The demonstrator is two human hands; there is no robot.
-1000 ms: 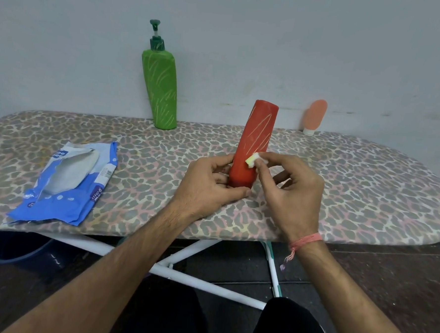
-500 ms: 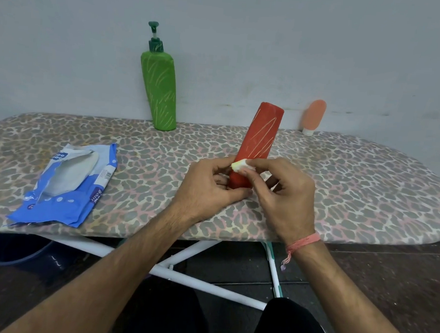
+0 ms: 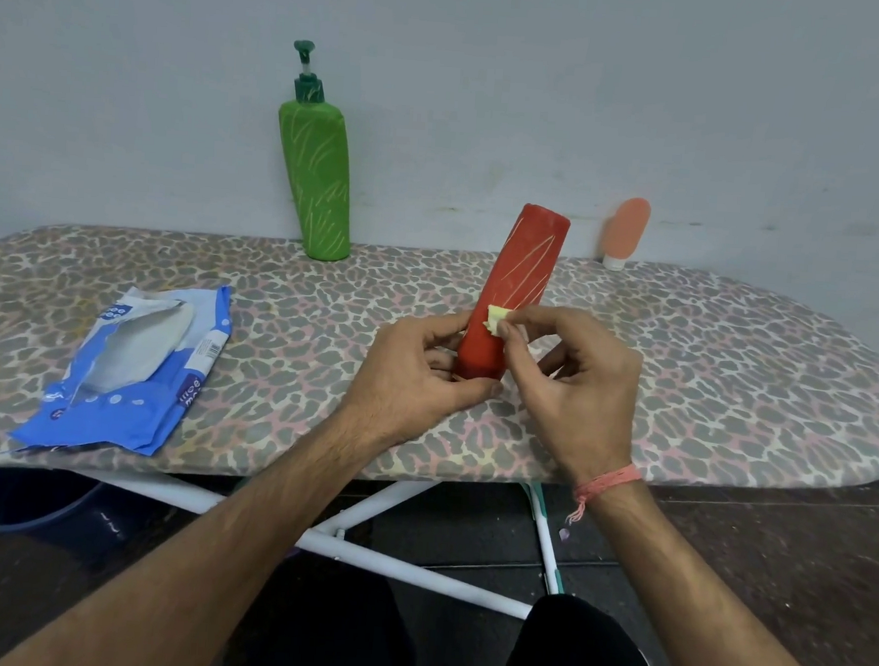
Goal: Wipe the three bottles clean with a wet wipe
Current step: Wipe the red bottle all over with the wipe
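A red bottle (image 3: 523,271) with yellow streaks leans to the right on the ironing board (image 3: 733,381). My left hand (image 3: 414,377) grips its lower end. My right hand (image 3: 579,372) pinches a small wad of yellowish wet wipe (image 3: 496,316) against the bottle's front, just above the left hand's fingers. A green pump bottle (image 3: 315,181), also streaked yellow, stands upright at the back by the wall. A small peach bottle (image 3: 624,233) stands cap down at the back right against the wall.
An opened blue wet-wipe pack (image 3: 121,365) lies on the left part of the board near its front edge. The board's white legs (image 3: 363,544) cross below. A dark blue tub (image 3: 20,503) sits on the floor at the lower left.
My right hand has slid the wipe down the red bottle and back up a little. The bottle tilted slightly more to the right. My left hand kept its grip.
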